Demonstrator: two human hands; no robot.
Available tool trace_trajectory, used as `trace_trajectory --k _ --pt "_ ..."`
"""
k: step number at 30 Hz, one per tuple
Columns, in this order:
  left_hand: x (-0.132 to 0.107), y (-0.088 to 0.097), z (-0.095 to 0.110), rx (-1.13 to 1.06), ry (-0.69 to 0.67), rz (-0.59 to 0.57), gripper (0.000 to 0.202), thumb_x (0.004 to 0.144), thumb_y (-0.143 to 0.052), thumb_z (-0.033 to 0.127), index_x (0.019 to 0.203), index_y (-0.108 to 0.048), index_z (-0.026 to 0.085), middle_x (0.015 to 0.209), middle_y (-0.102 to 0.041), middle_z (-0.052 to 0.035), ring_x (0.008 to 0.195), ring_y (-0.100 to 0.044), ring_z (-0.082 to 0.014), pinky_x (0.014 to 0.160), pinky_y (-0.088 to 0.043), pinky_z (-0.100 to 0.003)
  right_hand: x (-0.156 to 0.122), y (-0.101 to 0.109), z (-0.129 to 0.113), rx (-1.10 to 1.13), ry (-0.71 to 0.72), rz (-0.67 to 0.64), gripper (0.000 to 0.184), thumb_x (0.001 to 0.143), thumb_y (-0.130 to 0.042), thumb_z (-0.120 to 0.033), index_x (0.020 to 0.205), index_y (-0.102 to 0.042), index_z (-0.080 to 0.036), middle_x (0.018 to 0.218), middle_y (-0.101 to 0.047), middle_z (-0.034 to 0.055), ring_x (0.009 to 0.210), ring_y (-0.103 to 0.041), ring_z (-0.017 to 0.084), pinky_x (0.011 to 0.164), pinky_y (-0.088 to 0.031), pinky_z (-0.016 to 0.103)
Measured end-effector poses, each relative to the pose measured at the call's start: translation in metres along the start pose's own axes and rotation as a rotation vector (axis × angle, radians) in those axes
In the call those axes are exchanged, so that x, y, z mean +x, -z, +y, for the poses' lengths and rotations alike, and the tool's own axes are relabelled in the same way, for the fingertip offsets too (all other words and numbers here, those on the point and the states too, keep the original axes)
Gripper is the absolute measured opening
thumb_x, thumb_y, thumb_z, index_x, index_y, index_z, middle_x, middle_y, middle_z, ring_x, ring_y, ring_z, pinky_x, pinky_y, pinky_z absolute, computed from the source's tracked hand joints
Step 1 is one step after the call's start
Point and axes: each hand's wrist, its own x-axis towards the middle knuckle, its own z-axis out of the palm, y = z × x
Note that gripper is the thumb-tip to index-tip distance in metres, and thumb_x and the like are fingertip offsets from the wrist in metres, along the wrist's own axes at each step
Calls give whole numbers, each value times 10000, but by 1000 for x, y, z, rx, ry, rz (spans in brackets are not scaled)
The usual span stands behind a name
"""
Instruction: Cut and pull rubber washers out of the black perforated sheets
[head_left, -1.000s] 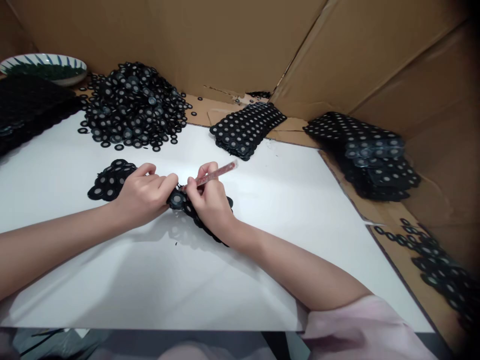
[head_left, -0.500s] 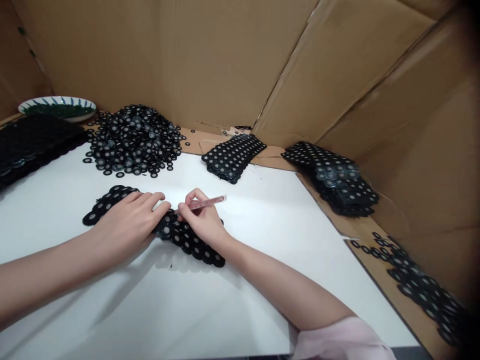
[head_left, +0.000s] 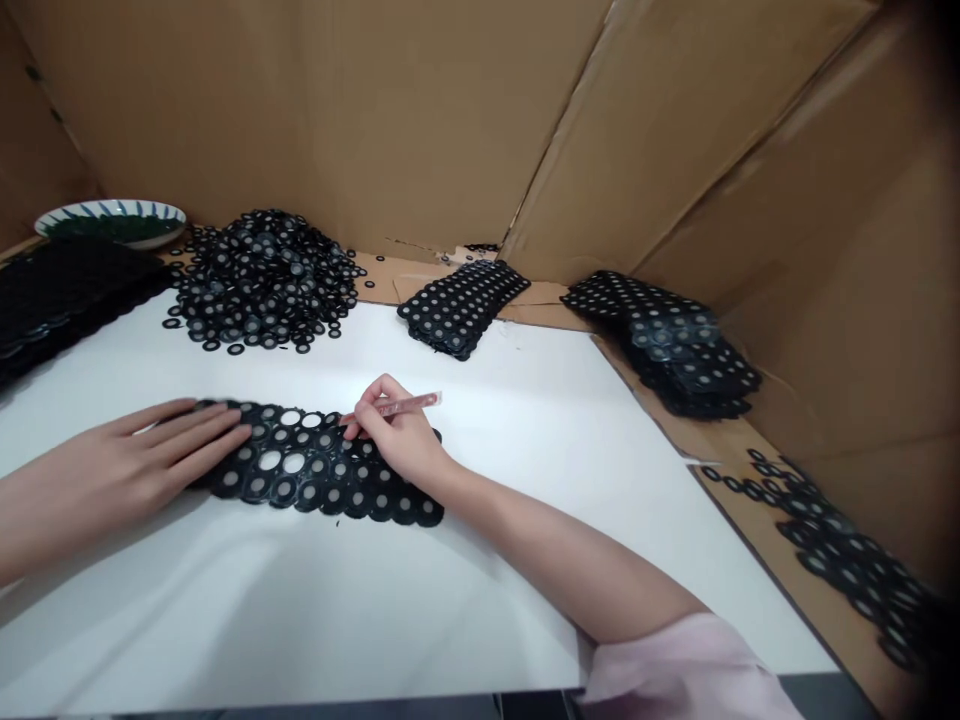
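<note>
A black die-cut sheet (head_left: 315, 470) of joined rings lies flat on the white board (head_left: 375, 600); a few of its rings show empty holes, the others have grey centres. My left hand (head_left: 142, 450) lies flat on the sheet's left end, fingers stretched out. My right hand (head_left: 394, 430) rests on the sheet's right part and pinches a thin pink pen-like tool (head_left: 397, 405), whose tip points at the sheet near its top edge.
A loose heap of black rings (head_left: 262, 275) sits at the back left, beside a striped bowl (head_left: 112, 220) and a black stack (head_left: 60, 295). Two stacks of sheets (head_left: 461, 305) (head_left: 667, 340) lie at the back right. Loose strips (head_left: 840, 550) lie on cardboard at right. Cardboard walls surround the board.
My left hand slid left and flattened out, uncovering the sheet, which now lies spread flat. The right hand with the tool stayed nearly in place. The camera tilted upward at first.
</note>
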Motion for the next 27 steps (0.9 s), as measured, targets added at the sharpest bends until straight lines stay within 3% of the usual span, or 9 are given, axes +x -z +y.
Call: trace_trajectory --k 3,6,8,10,13,16,18,23,27 --pt "8 11 1 30 -32 -114 487 731 -547 496 1186 -523 326 1176 -597 10 1018 -576 -244 873 -438 -390 0 0 0 -22 26 -14 119 852 -413 -329 799 -399 -223 711 -611 -29 820 -606 132 806 -427 321" --pt "43 26 18 -35 12 77 322 763 -520 452 1003 -628 267 979 -675 -17 904 -592 -218 852 -416 -356 0 0 -2 -34 62 -35 138 861 -399 -348 814 -399 -219 720 -601 -23 793 -596 133 783 -431 314" --pt "76 27 32 -87 195 147 270 834 -422 357 953 -620 218 878 -679 -33 809 -593 -188 768 -422 -316 0 -1 -3 -56 101 -57 144 865 -386 -349 819 -410 -215 717 -583 -22 782 -583 135 770 -431 308" --pt "108 17 42 -245 344 68 300 861 -335 322 961 -591 200 920 -664 -36 803 -590 -178 702 -421 -289 -1 -1 -3 -79 144 -69 145 864 -382 -343 809 -421 -215 713 -565 -26 764 -569 132 757 -427 298" --pt "136 -7 48 -508 427 -98 323 854 -291 297 808 -595 199 789 -657 -4 720 -582 -161 645 -410 -263 -1 -1 -1 -42 143 14 159 856 -380 -333 768 -423 -208 673 -549 -32 708 -554 121 720 -430 278" --pt "139 -25 50 -620 457 -91 345 860 -274 315 805 -591 190 810 -647 -7 773 -572 -164 712 -405 -275 1 2 4 74 24 191 166 844 -361 -301 717 -402 -201 580 -513 -40 582 -526 105 603 -435 245" --pt "134 -29 51 -639 445 -60 375 871 -258 349 824 -594 189 845 -638 -17 818 -557 -170 761 -395 -290 1 6 7 108 -32 242 170 835 -354 -284 693 -393 -200 530 -482 -48 509 -492 95 543 -419 230" --pt "128 -28 51 -610 423 -86 388 871 -267 392 774 -573 174 797 -597 -32 797 -527 -177 753 -381 -305 -4 14 6 26 44 152 114 829 -382 -287 749 -403 -208 565 -490 -52 571 -510 99 601 -418 239" --pt "129 -27 49 -664 408 -94 304 862 -289 333 768 -530 175 790 -566 -12 794 -506 -160 739 -371 -287 -6 22 1 -121 103 129 82 778 -452 -238 755 -377 -214 630 -488 -53 580 -473 99 598 -395 246"
